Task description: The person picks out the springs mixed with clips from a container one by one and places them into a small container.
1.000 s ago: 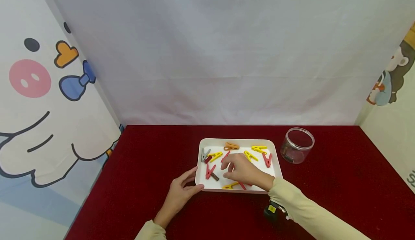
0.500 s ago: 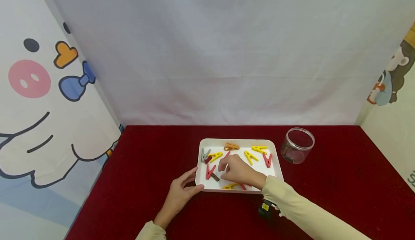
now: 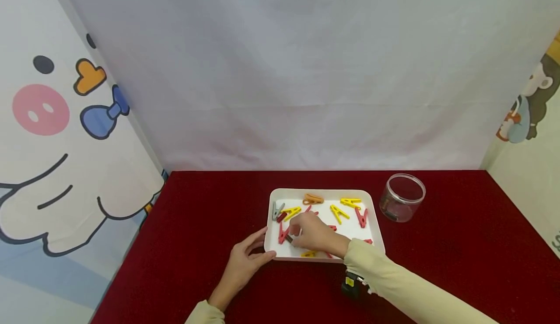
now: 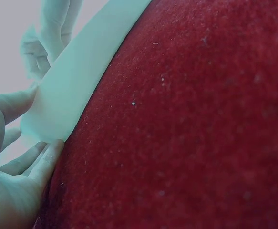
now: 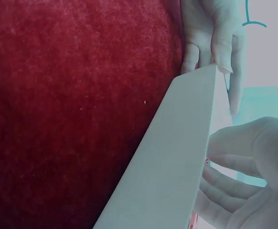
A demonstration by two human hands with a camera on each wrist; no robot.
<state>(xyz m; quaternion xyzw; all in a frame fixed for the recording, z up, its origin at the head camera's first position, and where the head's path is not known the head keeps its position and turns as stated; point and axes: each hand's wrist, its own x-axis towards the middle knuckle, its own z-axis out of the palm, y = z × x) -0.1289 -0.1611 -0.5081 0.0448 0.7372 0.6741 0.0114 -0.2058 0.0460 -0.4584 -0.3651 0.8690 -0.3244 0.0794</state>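
Observation:
My left hand [image 3: 245, 263] rests against the front left corner of a shallow white tray [image 3: 284, 258], its fingers fairly straight along the wall. Over the tray, my right hand [image 3: 314, 234] bends its thumb and fingers down at one end of a small dark brown ridged piece [image 3: 288, 239]; whether they pinch it is unclear. Beside that piece lies a red clothespin [image 3: 282, 236]. A yellow clothespin [image 3: 291, 213], a dark red small piece [image 3: 281, 216] and a grey clothespin [image 3: 277, 211] sit farther back. My right hand partly hides other red and yellow pegs.
Right of the tray stands a clear round jar [image 3: 402, 197] with dark pieces at its bottom. An orange-brown clothespin [image 3: 313, 198], yellow clothespins [image 3: 339, 213] and a red clothespin [image 3: 361, 218] lie in the tray's back and right parts. Dark red cloth [image 3: 218, 217] covers the table.
My right hand has moved left and slightly down to the brown ridged piece, uncovering red clothespins behind it. My left hand has stayed at the tray corner.

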